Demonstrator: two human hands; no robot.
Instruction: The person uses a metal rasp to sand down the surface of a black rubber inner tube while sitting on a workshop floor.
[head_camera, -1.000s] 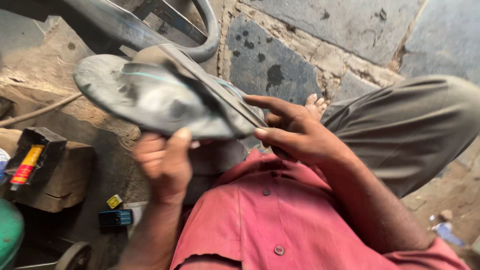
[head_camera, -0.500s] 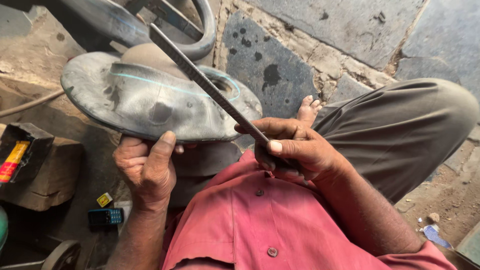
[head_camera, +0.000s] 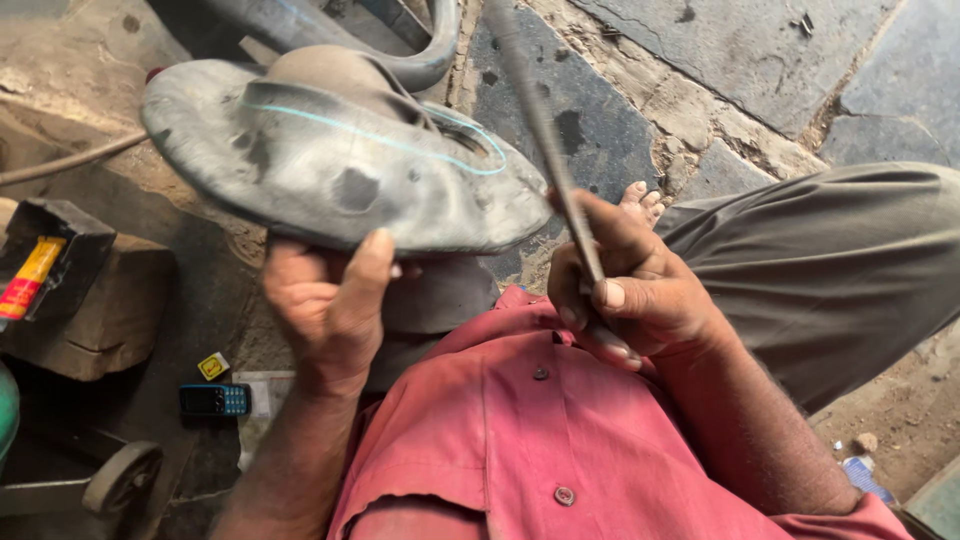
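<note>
My left hand (head_camera: 330, 300) grips the near edge of a folded grey rubber inner tube (head_camera: 340, 170) with a thin light-blue line across it, holding it up in front of my red shirt (head_camera: 520, 430). A dark scuffed patch shows on the tube near my thumb. My right hand (head_camera: 630, 290) is closed around a long dark metal file (head_camera: 545, 130), which points up and away, lifted off the tube to its right. My bare toes (head_camera: 640, 200) show just behind that hand.
More black tube (head_camera: 400, 50) loops on the stone-slab ground behind. At left sit a wooden block (head_camera: 110, 310), a dark box with a yellow-red tube (head_camera: 35, 275), a small mobile phone (head_camera: 215, 399), a yellow tag and a small wheel (head_camera: 125, 478). My grey-trousered knee (head_camera: 830, 270) fills the right.
The file lay across the tube under my right hand; it has since swung up and off to the right. The view has shifted slightly and the tube sits a bit higher.
</note>
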